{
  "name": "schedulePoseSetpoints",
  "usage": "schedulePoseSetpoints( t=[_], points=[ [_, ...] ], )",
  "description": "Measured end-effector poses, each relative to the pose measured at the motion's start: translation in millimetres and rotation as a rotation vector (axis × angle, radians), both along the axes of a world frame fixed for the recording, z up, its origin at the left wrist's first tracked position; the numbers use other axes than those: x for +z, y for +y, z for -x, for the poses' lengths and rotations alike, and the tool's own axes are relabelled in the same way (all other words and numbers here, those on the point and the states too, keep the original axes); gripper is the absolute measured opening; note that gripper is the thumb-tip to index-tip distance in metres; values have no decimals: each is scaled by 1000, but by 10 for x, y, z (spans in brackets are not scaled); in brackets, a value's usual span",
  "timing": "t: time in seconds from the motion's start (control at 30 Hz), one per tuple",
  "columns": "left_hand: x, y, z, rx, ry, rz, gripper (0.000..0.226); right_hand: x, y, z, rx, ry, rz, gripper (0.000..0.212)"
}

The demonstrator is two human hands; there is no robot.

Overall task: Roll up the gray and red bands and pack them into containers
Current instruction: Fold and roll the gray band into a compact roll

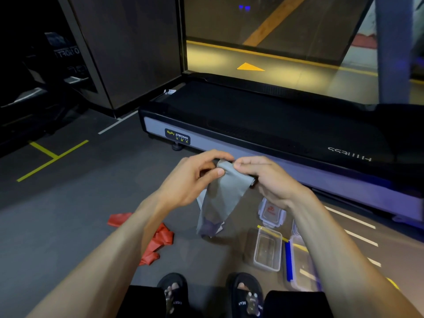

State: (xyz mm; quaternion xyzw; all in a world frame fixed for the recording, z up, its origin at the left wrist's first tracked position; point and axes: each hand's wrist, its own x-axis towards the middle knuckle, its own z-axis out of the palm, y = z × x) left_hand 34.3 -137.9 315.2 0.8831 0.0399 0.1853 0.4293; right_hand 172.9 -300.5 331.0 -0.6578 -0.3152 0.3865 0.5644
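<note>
The gray band hangs in the air between my hands, its lower end dangling near the floor. My left hand pinches its top edge with thumb and fingers. My right hand pinches the same top edge from the right. On the floor to the left lies the red band, crumpled and partly hidden by my left forearm. A clear empty container stands on the floor at the right, with a lid behind it and a second container with a blue clip partly under my right forearm.
A black treadmill runs across the floor just beyond my hands. Yellow and white lines mark the gray floor. My feet in black sandals are at the bottom edge. A dark wall panel stands at the back left.
</note>
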Motion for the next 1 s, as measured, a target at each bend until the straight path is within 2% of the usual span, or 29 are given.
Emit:
schedulePoseSetpoints(
  t=[0.13,0.27,0.53,0.7,1.0],
  points=[
    [18,-1,-1,41,25,-1,16,-36,-7,-32,22,-101,54,26],
    [3,25,3,87,49,-101,7,-42,5,-14,-25,-436,81,13],
    [4,-43,-40,149,-17,-20,9,-20,10,33,-74,-782,48,7],
    [-31,-30,-70,139,-22,95,29,-37,21,45,-145,-724,16,11],
    [-34,-8,-85,104,-15,67,33,-72,63,20,-110,-499,-35,14]
  ],
)
